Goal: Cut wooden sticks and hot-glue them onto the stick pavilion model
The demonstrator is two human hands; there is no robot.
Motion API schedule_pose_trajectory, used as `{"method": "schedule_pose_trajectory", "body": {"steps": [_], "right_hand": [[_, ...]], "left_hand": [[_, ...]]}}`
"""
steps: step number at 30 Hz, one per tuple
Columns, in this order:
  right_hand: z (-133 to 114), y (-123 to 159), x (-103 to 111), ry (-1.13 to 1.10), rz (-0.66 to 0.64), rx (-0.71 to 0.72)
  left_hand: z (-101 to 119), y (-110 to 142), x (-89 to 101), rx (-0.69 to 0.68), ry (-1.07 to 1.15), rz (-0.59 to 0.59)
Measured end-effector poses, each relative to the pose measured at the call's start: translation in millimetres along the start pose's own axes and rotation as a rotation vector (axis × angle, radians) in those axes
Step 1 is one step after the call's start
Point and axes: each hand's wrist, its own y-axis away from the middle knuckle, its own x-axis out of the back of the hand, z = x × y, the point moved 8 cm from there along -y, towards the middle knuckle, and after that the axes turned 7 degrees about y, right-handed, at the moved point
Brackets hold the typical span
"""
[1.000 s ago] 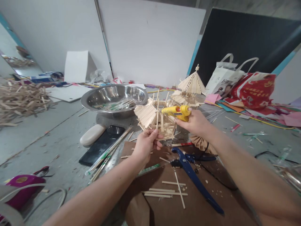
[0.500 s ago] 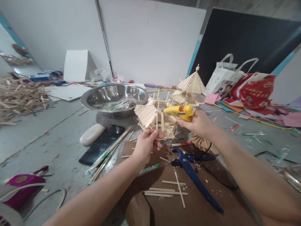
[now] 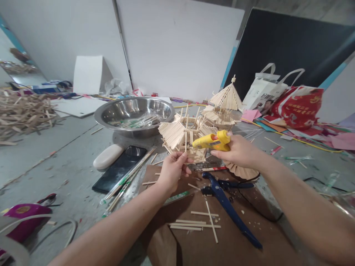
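Observation:
My right hand (image 3: 240, 151) is closed around a yellow hot glue gun (image 3: 212, 141). Its nozzle points left, close to upright wooden sticks at the front of a stick-built model (image 3: 173, 135) with a sloping, tiered roof. My left hand (image 3: 174, 166) pinches the lower end of a wooden stick (image 3: 186, 141) there; whether that stick is joined to the model, I cannot tell. Behind stands another stick-built piece with a pointed roof (image 3: 229, 96). Below my hands, a blue-handled cutter (image 3: 229, 207) and several loose sticks (image 3: 188, 225) lie on a brown board (image 3: 235, 247).
A steel basin (image 3: 104, 120) holding wrapped sticks stands behind on the left. Nearer are a black phone (image 3: 119, 170), a white oval case (image 3: 108, 156) and more sticks. Bags (image 3: 298, 107) and coloured paper (image 3: 341, 140) sit at right. A black cord (image 3: 251, 205) runs across the board.
The glue gun in my right hand has moved down, its nozzle going from the top of the upright sticks to lower along them. My left hand keeps its pinch in nearly the same place.

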Motion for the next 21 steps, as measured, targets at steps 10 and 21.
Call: {"method": "schedule_pose_trajectory", "body": {"steps": [10, 21], "right_hand": [[4.2, -2.0, -3.8, 0.034, 0.014, -0.006], [8.5, -1.5, -0.1, -0.061, 0.047, -0.03]], "left_hand": [[0.7, -2.1, -2.3, 0.013, -0.027, 0.014], [-0.4, -8.3, -5.1, 0.001, -0.043, 0.003]]}}
